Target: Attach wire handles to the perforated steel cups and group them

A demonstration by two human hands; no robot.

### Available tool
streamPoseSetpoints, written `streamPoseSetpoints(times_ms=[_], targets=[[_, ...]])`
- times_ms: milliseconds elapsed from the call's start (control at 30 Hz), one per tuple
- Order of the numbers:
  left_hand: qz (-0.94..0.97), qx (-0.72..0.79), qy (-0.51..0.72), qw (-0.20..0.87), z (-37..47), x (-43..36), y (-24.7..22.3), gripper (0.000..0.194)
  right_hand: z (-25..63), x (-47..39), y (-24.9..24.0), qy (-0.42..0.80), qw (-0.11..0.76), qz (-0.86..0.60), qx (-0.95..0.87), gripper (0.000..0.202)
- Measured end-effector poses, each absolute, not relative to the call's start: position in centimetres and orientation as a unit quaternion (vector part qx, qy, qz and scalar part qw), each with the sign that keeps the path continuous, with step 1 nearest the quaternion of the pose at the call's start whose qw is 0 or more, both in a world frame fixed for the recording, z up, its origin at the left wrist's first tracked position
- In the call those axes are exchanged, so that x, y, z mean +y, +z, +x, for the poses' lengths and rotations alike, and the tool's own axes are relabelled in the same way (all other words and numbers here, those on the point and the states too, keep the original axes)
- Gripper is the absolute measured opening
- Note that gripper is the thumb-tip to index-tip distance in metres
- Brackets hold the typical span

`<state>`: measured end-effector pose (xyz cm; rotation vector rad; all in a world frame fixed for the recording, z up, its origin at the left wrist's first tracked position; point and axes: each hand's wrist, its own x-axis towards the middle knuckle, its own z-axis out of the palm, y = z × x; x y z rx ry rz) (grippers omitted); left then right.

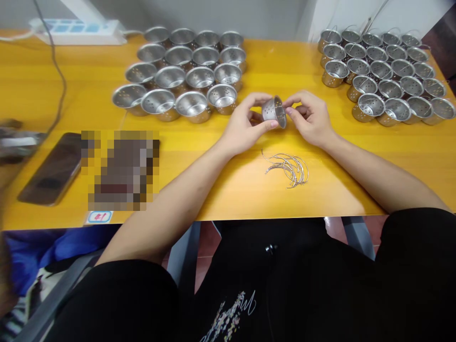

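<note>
My left hand (247, 121) is closed around a small perforated metal cup (271, 113), tilted on its side with its mouth to the right. At the cup's rim, my right hand (309, 116) pinches what looks like a thin wire handle, mostly hidden by the fingertips. Below the hands lies a loose bunch of curved metal wires (290, 168) on the yellow table (213, 166). Rows of similar cups (192, 105) without visible handles stand upright to the left. On the right, more cups (370, 107) are grouped, with thin wire handles on them.
A dark phone (53, 168) lies on the left, beside a pixelated patch (121, 166). The white power strip (80, 32) sits at the back left, with a cable (59, 61) hanging in front. A numbered label (99, 217) is on the table's front edge.
</note>
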<state>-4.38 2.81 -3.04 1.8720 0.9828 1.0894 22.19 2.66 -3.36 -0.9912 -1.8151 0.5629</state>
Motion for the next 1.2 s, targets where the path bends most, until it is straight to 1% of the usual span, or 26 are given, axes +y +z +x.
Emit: streamPoseSetpoints(times_ms=[100, 233, 300, 533, 733, 900, 1100, 1200], targets=[[0.735, 0.351, 0.439, 0.379, -4.6, 3.3, -3.8, 0.071, 22.1, 2.6, -3.2, 0.225, 0.478, -0.413, -0.742, 0.063], [0.742, 0.294, 0.455, 0.395, -5.0, 4.9, -6.0, 0.097, 22.0, 2.2, -3.1, 0.25, 0.479, -0.407, -0.736, 0.064], [0.745, 0.267, 0.458, 0.404, -5.2, 5.5, -7.0, 0.104, 22.0, 2.1, -3.1, 0.278, 0.478, -0.399, -0.732, 0.066], [0.761, 0.23, 0.453, 0.404, -5.1, 6.0, -8.3, 0.106, 22.1, 2.4, -2.9, 0.391, 0.457, -0.37, -0.708, 0.083], [0.762, 0.223, 0.446, 0.414, -5.0, 5.8, -7.9, 0.109, 21.7, 2.3, -1.8, 0.43, 0.449, -0.372, -0.69, 0.082], [0.756, 0.231, 0.442, 0.423, -5.3, 5.9, -7.9, 0.113, 22.0, 2.4, -1.9, 0.41, 0.432, -0.372, -0.712, 0.075], [0.753, 0.238, 0.429, 0.438, -5.3, 5.5, -7.6, 0.121, 22.8, 2.9, -2.7, 0.348, 0.417, -0.33, -0.772, 0.079], [0.755, 0.248, 0.42, 0.439, -5.2, 4.8, -6.8, 0.12, 23.0, 2.8, -2.8, 0.318, 0.395, -0.331, -0.796, 0.072]])
